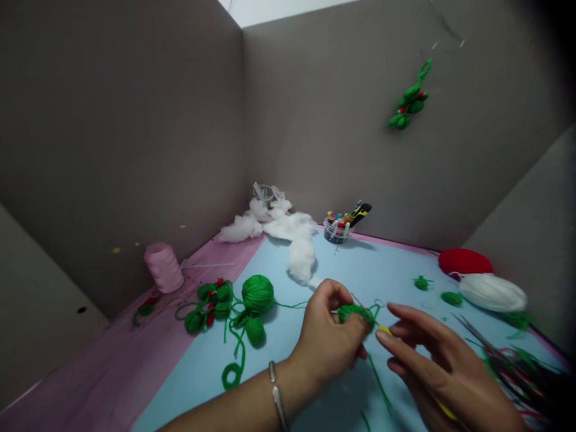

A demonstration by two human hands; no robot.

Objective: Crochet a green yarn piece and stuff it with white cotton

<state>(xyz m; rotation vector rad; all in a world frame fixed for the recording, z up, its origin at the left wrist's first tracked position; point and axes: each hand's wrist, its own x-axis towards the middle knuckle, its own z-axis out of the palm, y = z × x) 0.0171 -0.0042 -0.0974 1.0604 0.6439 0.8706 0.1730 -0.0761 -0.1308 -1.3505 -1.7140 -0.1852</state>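
**My left hand [326,342] clamps a small green yarn bundle [355,315]; my right hand [443,366] sits just beside it.**
Left fingers curl together around the fuzzy bundle, hiding part of it. Right fingers are spread apart, and a slim yellow rod [384,330] runs beneath them, mostly hidden; I can't tell if it's gripped. Farther off on the pale blue board [382,270] lie a knobbly green yarn ball [257,293], fluffy cotton wadding [297,252] and a clear pot of spools [335,231]. Tangled threads [517,378] blur into shadow at right.
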